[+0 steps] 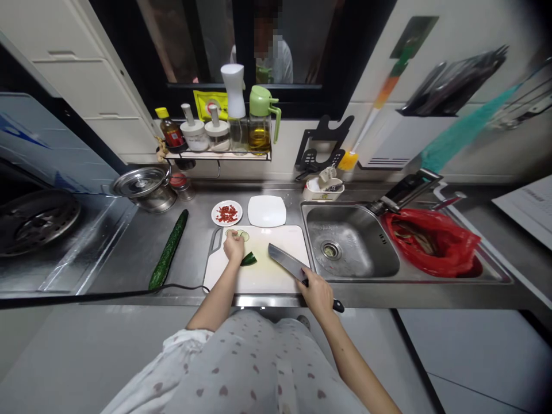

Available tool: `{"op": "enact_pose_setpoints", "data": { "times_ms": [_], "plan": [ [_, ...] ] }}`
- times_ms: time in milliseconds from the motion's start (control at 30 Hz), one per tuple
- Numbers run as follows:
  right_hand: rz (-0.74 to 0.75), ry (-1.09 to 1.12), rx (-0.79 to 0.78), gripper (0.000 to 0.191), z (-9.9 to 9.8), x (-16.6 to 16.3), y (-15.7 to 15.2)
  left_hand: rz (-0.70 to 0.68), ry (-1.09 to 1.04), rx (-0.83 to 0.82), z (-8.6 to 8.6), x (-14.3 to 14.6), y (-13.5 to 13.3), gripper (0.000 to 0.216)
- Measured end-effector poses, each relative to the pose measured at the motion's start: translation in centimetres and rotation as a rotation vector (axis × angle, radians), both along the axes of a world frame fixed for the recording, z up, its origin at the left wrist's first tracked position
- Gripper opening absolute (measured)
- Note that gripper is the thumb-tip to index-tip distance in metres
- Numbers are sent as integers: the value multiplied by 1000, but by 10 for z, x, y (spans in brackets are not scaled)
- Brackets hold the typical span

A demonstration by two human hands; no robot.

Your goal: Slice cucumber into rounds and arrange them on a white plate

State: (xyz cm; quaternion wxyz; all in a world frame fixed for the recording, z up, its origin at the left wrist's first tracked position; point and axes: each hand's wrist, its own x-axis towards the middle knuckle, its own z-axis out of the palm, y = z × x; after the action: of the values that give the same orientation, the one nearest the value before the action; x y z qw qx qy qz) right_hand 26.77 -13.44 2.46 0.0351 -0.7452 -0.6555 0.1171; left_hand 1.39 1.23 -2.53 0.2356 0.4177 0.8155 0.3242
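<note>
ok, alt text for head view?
A person's right hand holds a knife over a white cutting board; the left hand is at thin slices. Behind sit red bits on a plate and a white dish; left lies a cucumber.

Dk grn cuke piece point(249, 260); wht chopping bd point(269, 282); blk knife hndl point(338, 306).

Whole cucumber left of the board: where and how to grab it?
Probably mid-length on the whole cucumber, from above, closing across its long sides. It's long and slim, lying flat on the counter, its middle unobstructed from above. I'd avoid the near end: the black cable runs right by it.
</note>
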Motion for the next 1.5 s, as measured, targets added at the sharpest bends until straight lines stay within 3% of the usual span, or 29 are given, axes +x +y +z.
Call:
{"op": "enact_pose_setpoints", "data": {
  "times_ms": [200, 500, 1033, 1500],
  "plan": [
    [6, 10, -16, 40, 3, 0, 1, -63, 93, 43, -9, -5, 3, 21],
    [3, 31, -28, 40, 3, -2, 3, -329, 300, 149, -25, -15, -6, 21],
    [-16, 40, -39, 40, 1, -3, 4, -371, 275, 145, -30, -16, 1, 27],
    [-79, 133, -119, 35, 9, -14, 13, -348, 248, 174, -22, -15, 0, 26]
  ]
}}
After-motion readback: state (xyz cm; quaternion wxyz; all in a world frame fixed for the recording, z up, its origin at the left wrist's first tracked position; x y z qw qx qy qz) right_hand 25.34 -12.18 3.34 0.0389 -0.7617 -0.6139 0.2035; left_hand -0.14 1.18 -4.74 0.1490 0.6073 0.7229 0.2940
